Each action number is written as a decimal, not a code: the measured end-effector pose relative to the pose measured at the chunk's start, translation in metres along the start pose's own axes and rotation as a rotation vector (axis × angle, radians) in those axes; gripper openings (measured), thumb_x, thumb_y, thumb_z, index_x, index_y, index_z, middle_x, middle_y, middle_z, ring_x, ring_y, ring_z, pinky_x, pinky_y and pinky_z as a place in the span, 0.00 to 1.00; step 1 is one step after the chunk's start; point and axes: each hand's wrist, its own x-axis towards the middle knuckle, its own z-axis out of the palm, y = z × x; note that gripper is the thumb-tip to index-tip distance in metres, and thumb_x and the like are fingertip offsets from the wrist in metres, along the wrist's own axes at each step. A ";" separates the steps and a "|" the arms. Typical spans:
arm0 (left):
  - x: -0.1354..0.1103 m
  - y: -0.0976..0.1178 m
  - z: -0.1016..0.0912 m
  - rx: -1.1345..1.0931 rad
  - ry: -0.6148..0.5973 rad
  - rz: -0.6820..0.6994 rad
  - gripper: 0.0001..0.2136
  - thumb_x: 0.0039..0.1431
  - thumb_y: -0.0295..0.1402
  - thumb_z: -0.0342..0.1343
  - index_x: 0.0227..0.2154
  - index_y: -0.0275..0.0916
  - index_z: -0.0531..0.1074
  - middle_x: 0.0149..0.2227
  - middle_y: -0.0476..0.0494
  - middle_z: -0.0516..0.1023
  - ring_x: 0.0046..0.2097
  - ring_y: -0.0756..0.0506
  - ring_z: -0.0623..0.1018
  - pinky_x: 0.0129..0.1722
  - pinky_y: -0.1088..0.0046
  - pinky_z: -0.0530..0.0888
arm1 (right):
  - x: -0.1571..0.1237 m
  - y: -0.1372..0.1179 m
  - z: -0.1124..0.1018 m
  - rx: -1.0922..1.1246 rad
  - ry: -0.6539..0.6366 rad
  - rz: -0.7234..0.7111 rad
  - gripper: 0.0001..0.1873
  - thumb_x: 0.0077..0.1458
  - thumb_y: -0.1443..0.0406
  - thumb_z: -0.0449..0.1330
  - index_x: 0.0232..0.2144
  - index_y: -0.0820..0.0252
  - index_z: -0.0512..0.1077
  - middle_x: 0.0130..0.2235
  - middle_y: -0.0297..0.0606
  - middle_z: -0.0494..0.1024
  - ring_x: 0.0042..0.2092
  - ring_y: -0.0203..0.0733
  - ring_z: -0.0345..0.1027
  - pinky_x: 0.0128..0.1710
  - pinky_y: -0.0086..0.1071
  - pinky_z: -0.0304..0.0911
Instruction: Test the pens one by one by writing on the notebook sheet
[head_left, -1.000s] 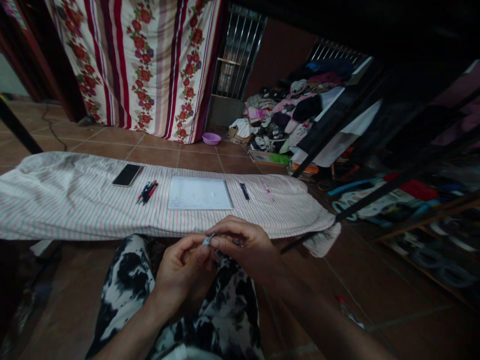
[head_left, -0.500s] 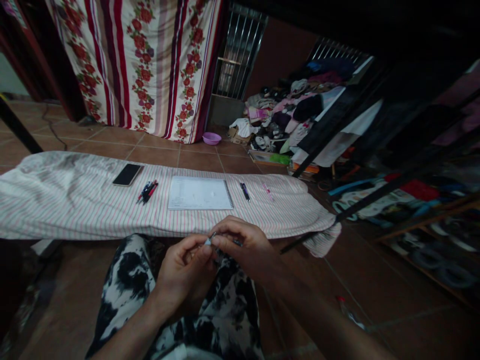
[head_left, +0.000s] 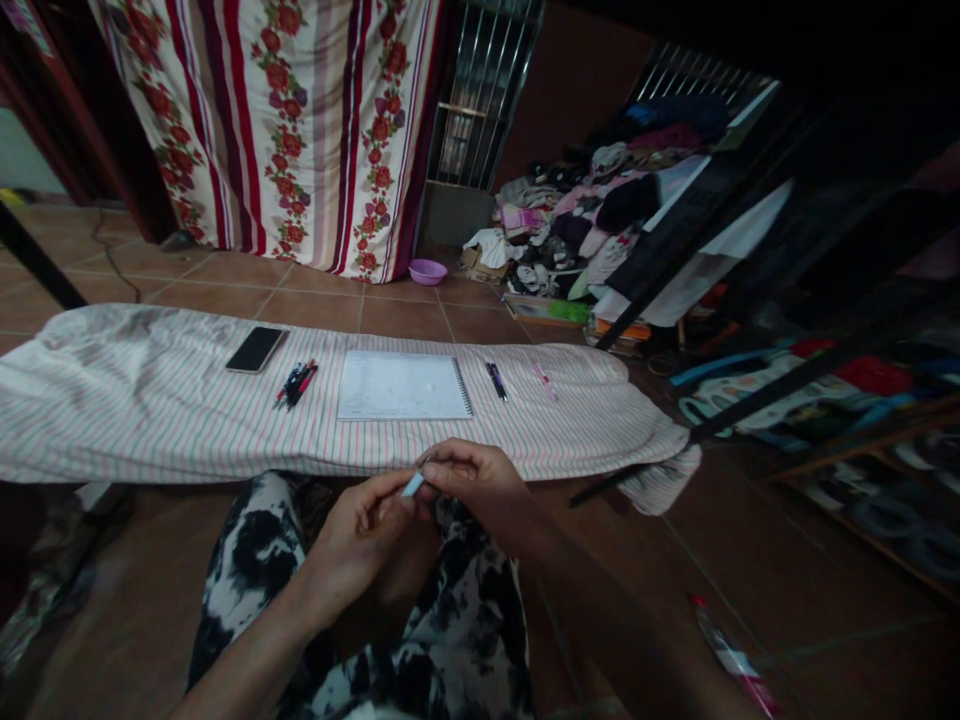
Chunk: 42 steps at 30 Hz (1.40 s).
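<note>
Above the person's lap, just in front of the near edge of the cloth-covered counter [head_left: 172,425], a small pale-blue piece [head_left: 412,485] sat between the two hands. The left hand [head_left: 365,530] pinched it between thumb and forefinger, while the right hand [head_left: 480,485] had its thumb and fingertips closed together at the far end; what lay under them was too small to tell. The step in hand looked like close fingertip work on that piece, and the next move seemed to call for a steady left pinch with small, careful motions from the right. On the counter, a phone [head_left: 256,349] lay to the left, a cluster of pens [head_left: 295,385] near it, then a spiral notebook [head_left: 401,385], a pair of dark pens [head_left: 496,382] and a pink pen [head_left: 545,382] to the right. None of these stood in the way; the fingers themselves, covering part of the piece, were likely the main hindrance, along with the dim light. A bottle [head_left: 731,650] lay on the floor, well apart.
</note>
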 end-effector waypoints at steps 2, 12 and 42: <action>0.008 -0.004 -0.003 0.080 -0.007 0.013 0.12 0.52 0.36 0.54 0.38 0.37 0.75 0.39 0.41 0.76 0.37 0.45 0.73 0.29 0.76 0.67 | 0.007 0.006 -0.007 -0.021 0.031 0.007 0.12 0.44 0.59 0.63 0.29 0.62 0.73 0.26 0.33 0.75 0.28 0.35 0.68 0.31 0.30 0.60; 0.068 -0.029 -0.016 0.065 -0.056 -0.188 0.13 0.49 0.41 0.57 0.28 0.34 0.74 0.23 0.48 0.72 0.24 0.51 0.68 0.26 0.76 0.65 | 0.058 0.040 -0.034 0.095 0.114 0.097 0.17 0.41 0.57 0.65 0.30 0.64 0.75 0.25 0.35 0.75 0.27 0.32 0.64 0.29 0.28 0.56; 0.214 -0.087 -0.040 -0.012 -0.045 -0.360 0.20 0.44 0.48 0.59 0.30 0.33 0.71 0.20 0.48 0.72 0.19 0.53 0.69 0.18 0.78 0.63 | 0.189 0.113 -0.097 0.260 0.379 0.089 0.14 0.40 0.58 0.65 0.28 0.62 0.76 0.22 0.31 0.68 0.25 0.31 0.57 0.28 0.28 0.54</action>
